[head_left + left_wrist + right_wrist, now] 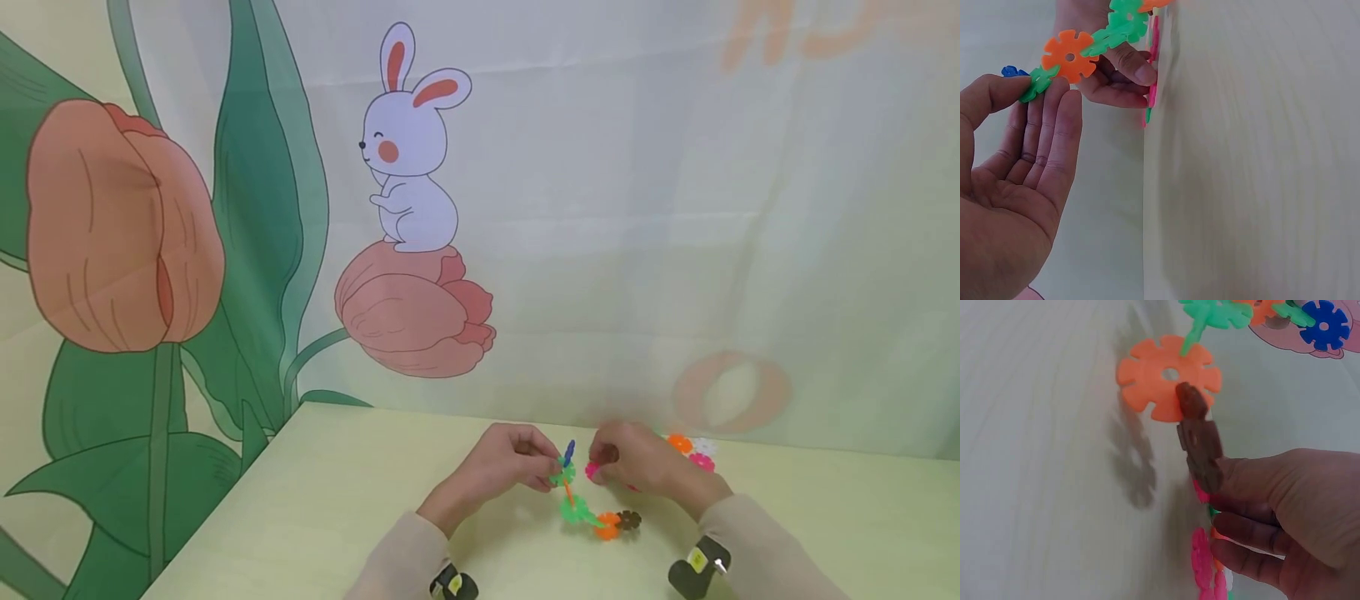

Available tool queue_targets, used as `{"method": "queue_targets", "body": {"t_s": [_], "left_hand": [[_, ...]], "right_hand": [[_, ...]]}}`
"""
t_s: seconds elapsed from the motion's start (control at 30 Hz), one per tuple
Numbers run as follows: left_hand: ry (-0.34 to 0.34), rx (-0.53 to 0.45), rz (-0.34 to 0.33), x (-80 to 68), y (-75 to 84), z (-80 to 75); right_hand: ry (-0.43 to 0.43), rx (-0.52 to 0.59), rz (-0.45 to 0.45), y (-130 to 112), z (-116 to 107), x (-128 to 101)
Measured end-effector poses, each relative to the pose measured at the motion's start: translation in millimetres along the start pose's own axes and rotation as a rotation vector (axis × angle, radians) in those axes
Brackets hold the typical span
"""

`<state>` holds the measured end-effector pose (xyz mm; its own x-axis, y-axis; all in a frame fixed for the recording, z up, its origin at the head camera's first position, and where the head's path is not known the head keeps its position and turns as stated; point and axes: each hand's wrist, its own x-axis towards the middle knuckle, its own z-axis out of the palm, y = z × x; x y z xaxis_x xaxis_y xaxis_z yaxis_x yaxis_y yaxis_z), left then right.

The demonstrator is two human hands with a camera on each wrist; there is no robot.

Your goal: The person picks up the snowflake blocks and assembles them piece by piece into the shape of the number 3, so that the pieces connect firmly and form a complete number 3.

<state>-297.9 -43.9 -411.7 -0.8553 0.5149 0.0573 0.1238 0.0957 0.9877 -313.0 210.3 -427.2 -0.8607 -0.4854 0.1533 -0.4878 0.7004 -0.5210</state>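
My left hand (513,457) pinches a green snowflake disc (1039,85) between thumb and fingers, at one end of a chain of interlocked plastic discs. A blue disc (1324,326) is joined beyond it. From the held end the chain hangs toward me through an orange disc (1071,56), green discs (575,509), another orange disc (1169,376) and a brown disc (628,520) at the far end. My right hand (637,458) is right of the chain, low over the table, its thumb and fingers pinching a pink disc (593,472).
Beside and behind my right hand lie loose discs, among them an orange disc (679,443), a white disc (705,447) and a pink disc (702,462). The pale table (300,500) ends at a cloth backdrop (600,208) printed with tulips and a rabbit.
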Motion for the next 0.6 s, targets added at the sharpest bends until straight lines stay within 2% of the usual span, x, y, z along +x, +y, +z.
{"method": "queue_targets", "body": {"t_s": [0.23, 0.43, 0.6], "left_hand": [[-0.006, -0.006, 0.003, 0.0, 0.7, -0.5], [-0.006, -0.011, 0.001, -0.3, 1.5, 0.6], [-0.002, -0.018, 0.007, -0.8, 2.4, 2.3]], "right_hand": [[0.024, 0.009, -0.006, 2.3, 1.4, -0.2], [0.056, 0.154, 0.045, 0.3, 4.2, -5.8], [0.138, 0.235, 0.067, -6.1, -2.4, -10.5]]}}
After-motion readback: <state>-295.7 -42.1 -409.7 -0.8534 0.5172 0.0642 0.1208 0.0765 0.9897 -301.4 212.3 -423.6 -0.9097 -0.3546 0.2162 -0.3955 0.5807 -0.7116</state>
